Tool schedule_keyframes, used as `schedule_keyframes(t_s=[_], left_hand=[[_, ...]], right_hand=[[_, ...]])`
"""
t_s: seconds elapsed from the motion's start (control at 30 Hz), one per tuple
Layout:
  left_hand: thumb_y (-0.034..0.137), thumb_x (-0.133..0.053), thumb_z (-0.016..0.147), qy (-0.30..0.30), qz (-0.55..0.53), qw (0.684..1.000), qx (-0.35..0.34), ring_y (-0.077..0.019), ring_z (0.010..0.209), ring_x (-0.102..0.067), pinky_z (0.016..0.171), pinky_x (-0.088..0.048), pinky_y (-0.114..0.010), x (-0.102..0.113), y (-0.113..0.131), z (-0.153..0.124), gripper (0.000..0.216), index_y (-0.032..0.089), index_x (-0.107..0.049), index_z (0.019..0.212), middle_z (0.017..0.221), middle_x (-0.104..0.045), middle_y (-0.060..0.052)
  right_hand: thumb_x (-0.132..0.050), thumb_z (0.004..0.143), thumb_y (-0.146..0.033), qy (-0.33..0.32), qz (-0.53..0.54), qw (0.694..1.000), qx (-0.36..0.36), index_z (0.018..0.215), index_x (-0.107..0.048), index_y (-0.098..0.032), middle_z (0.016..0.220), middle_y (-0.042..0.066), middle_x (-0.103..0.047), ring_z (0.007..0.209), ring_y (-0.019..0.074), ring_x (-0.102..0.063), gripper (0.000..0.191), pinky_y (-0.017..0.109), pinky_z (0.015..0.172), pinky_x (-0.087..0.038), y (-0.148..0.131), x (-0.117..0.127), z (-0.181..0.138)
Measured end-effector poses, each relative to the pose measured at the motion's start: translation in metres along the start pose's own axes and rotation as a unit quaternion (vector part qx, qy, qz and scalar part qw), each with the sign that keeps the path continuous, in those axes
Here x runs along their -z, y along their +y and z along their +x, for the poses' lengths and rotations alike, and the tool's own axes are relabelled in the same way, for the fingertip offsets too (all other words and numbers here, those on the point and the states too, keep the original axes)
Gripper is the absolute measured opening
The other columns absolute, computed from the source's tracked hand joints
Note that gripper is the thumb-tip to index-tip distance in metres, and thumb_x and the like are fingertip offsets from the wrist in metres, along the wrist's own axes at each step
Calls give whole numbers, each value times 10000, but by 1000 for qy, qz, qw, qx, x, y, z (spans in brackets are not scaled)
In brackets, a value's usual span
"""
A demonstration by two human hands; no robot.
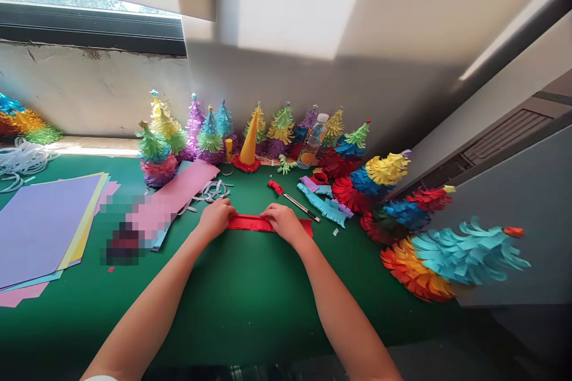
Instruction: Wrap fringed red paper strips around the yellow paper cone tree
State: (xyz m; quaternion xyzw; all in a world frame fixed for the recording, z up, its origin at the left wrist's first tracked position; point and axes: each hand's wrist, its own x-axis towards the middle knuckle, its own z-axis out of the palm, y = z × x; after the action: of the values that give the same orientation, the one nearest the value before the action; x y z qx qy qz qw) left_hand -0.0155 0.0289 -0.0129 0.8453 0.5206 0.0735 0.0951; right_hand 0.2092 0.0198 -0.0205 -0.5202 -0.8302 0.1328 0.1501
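Observation:
A red fringed paper strip (251,222) lies across the green table in front of me. My left hand (217,215) pinches its left end, and my right hand (281,221) grips it toward the right, where the strip runs on beneath the hand. Along its upper edge the paper looks folded. Just beyond my right hand lies a box cutter (302,207), with a small rolled red paper piece (275,187) at its far end. Blue fringed paper strips (325,205) rest to the right of it. Behind stands a yellow paper cone (249,141) with red fringe around its base.
Colored paper sheets (42,226) are stacked at left, and pink paper (187,187) lies nearer. Several fringed paper trees line the wall, including a blue and orange one (465,250) at right. A plastic bottle (313,141) stands among them on the green table (259,309).

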Motion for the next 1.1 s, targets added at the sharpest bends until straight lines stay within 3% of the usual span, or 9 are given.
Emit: schedule_keyframes(t_s=[0.23,0.5,0.73,1.1], left_hand=[[104,-450,842,10,26,1000,-2,-195,935,-511,647,-424,-242,-2,3,-3,303,237,-706,934,878,-593,-56],[278,-490,868,53,-37,998,7,-193,925,-517,737,-435,-263,-8,1,-4,235,213,-714,905,898,-611,-53],[115,-476,836,50,-41,998,28,-167,848,-539,745,-416,-257,-8,6,0,269,212,-711,923,835,-590,-43],[80,-408,842,9,85,996,8,-192,870,-522,676,-419,-278,-5,27,-5,260,160,-654,856,918,-572,-83]], right_hand=[[-475,799,-4,8,-6,1000,6,818,-678,-135,981,83,-625,875,165,-578,242,268,790,-465,-2,-6,1],[-407,740,96,-7,-95,995,19,894,-589,-104,974,96,-578,864,179,-481,310,263,771,-436,-12,-8,-3],[-431,756,67,-9,-140,990,26,855,-576,-123,959,93,-569,855,186,-459,259,255,714,-420,-16,-6,-5],[-472,821,-72,-23,-197,980,14,911,-598,-152,1025,83,-595,876,184,-518,175,269,730,-404,-25,1,-6]])
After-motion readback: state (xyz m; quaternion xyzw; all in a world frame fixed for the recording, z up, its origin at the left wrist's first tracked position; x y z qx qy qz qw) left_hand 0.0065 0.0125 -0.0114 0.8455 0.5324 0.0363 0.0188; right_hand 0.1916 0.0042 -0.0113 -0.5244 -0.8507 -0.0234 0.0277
